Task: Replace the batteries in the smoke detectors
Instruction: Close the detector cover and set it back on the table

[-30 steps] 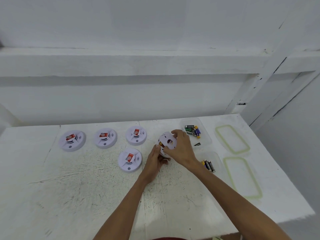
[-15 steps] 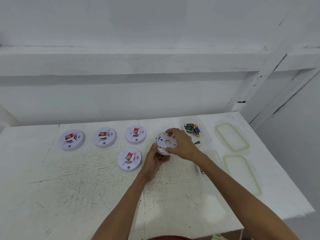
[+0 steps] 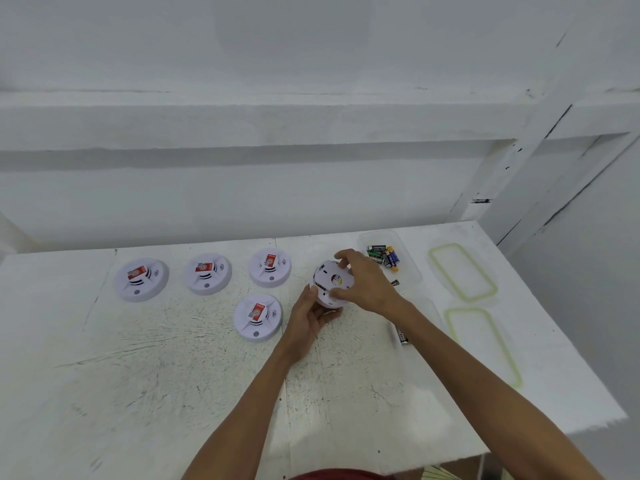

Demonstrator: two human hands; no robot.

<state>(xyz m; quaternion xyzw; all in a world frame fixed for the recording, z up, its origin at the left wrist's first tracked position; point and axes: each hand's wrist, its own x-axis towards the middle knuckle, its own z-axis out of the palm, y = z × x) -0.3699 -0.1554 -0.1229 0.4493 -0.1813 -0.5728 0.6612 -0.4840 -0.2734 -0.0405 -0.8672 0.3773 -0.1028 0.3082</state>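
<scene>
Both hands hold a white smoke detector (image 3: 327, 282) turned back side up, just above the table. My left hand (image 3: 308, 315) grips its lower edge from below. My right hand (image 3: 363, 284) grips its round back plate from the right, fingers curled over the rim. Several other white detectors with red labels lie face up: three in a row (image 3: 141, 279) (image 3: 207, 273) (image 3: 270, 267) and one nearer (image 3: 258, 317). Loose batteries (image 3: 383, 257) lie in a clear container at the far right, and another battery (image 3: 401, 336) shows beside my right forearm.
The white table (image 3: 138, 393) ends at a right edge past two clear lids with green rims (image 3: 462, 271) (image 3: 483, 344). A second clear container (image 3: 433, 311) is partly hidden under my right forearm. A white wall and beam stand behind the table.
The detector has turned a little in my hands, its back plate rotating under my right hand. My right forearm has shifted and now covers most of the near container's batteries.
</scene>
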